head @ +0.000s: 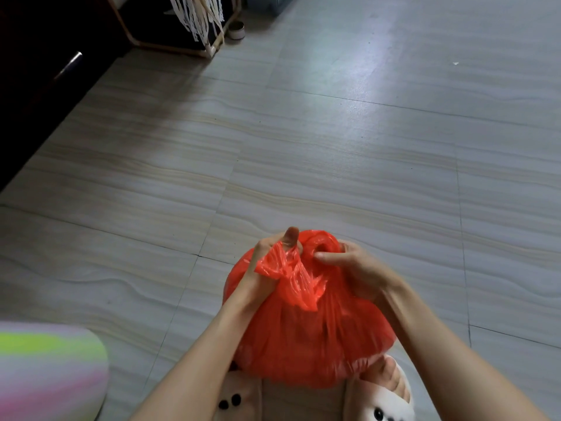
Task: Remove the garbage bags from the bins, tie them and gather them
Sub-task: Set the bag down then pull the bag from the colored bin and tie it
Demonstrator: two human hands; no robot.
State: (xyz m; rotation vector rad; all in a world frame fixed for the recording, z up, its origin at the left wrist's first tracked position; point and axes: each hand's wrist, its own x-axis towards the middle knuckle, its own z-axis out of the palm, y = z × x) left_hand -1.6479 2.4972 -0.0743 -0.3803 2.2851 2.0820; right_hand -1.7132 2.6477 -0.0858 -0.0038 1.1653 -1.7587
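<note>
Head view shows a thin, crinkly red garbage bag (306, 335), bulging round, beneath both hands on the pale tiled floor (334, 147). The left hand (273, 259) pinches one twisted flap; the right hand (349, 268) grips the looped flap. Tying seems underway; next, the loop likely needs pulling tight.

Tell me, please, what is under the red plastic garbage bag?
Two cream slippers and grey tiled floor show beneath the red plastic garbage bag; its contents stay hidden.
</note>
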